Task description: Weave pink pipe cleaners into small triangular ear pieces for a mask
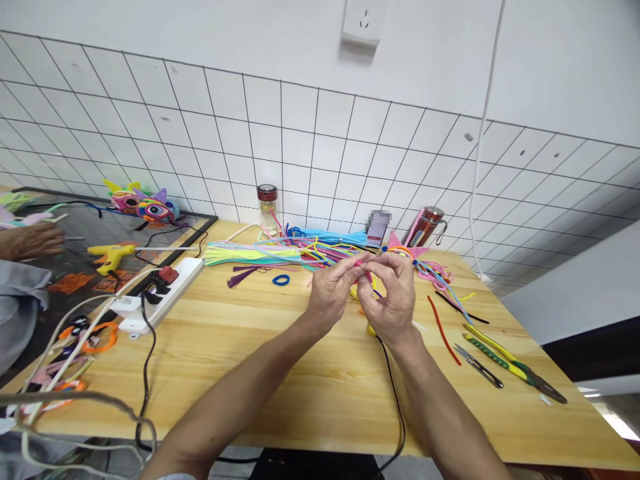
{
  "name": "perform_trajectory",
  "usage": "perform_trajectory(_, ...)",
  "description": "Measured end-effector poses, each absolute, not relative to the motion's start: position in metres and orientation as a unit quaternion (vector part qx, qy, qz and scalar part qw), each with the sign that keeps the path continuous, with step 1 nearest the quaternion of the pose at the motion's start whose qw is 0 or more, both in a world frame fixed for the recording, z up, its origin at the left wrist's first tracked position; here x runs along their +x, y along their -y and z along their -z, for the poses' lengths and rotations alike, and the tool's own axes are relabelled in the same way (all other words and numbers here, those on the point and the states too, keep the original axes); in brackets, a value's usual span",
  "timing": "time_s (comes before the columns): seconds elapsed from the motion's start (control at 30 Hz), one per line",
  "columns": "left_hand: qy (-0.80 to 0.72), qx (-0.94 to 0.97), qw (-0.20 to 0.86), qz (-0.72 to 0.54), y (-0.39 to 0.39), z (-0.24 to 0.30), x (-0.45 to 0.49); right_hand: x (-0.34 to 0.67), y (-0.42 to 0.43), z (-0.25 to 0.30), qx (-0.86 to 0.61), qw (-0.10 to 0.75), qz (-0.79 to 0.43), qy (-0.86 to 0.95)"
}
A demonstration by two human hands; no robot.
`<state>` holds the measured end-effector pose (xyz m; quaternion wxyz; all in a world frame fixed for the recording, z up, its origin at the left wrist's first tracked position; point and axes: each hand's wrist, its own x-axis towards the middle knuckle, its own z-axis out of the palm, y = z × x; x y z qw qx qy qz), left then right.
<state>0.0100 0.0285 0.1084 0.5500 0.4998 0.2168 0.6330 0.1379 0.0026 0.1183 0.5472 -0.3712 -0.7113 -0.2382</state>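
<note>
A pink stem [359, 264] is held above the worktop [280, 360], before the middle part of its rear edge. It is pinched by the left hand [330, 291] and the right hand [389, 293]; each grip is narrow, with the fingertips brought together on the stem. Only a short part is exposed between the fingertips, so its long axis and the direction of its ends cannot be told. Along the rear edge, a jar [268, 208], a blue bundle [335, 237], a phone [378, 229] and a flask [424, 230] are arranged. Toward the left rear corner, a yellow bundle [255, 253] is laid roughly parallel to that edge; a blue ring [281, 275] is placed in front. Near the right edge, a red stem [443, 330], snips [479, 365] and pliers [510, 361] are laid slantwise, the pliers' jaws being directed toward the front right corner. Near the left edge, a power strip [173, 293] is seen; beyond it, a co-worker's hand [31, 241] is shown.
</note>
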Motion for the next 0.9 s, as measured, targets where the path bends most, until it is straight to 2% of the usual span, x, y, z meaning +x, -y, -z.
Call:
perform_trajectory(0.37,-0.251,0.551,0.472,-0.641,-0.034,-0.103,0.007,0.136,0.0,-0.12,-0.391,0.553,0.203,0.707)
perform_trajectory(0.5,-0.226,0.509,0.519,-0.648,-0.032,-0.108,0.009,0.132,0.003,-0.119,-0.407,0.581,0.177,0.682)
perform_trajectory(0.67,-0.177,0.435,0.595,-0.652,-0.032,-0.118,0.009,0.129,0.003,-0.111,-0.432,0.635,0.087,0.635)
perform_trajectory(0.9,-0.166,0.331,0.624,-0.689,-0.039,-0.126,0.003,0.122,0.006,-0.091,-0.457,0.654,0.01,0.602)
